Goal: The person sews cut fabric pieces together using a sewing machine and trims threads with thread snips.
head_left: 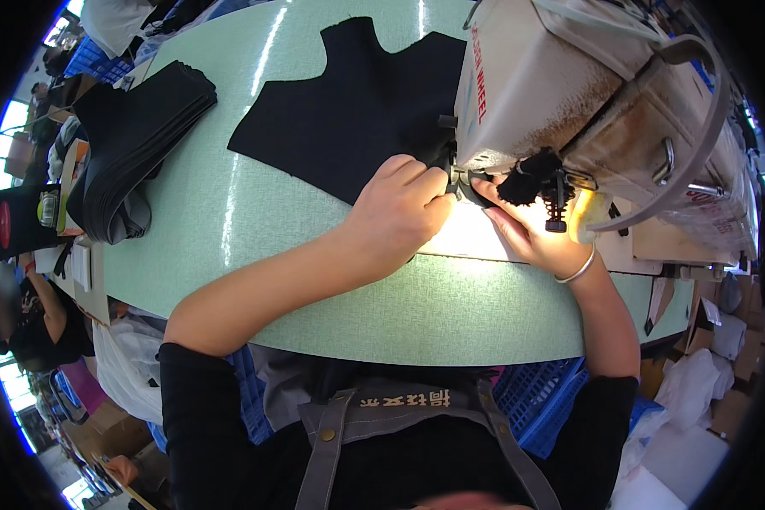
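A black fabric piece with a notched outline lies flat on the pale green table, its right end running to the needle area of a sewing machine. My left hand is closed, fingers curled in on the fabric's near edge just left of the presser foot. On the other side of the foot is my right hand, fingers stretched out and thumb apart, touching a dark fabric edge. The machine's head and a black fuzzy part cover some of its fingers. A bright lamp glow lights the spot between both hands.
A thick stack of black cut fabric pieces rests at the table's left. Blue crates sit below the near edge. Another person is at far left. Clear plastic bags are at lower right.
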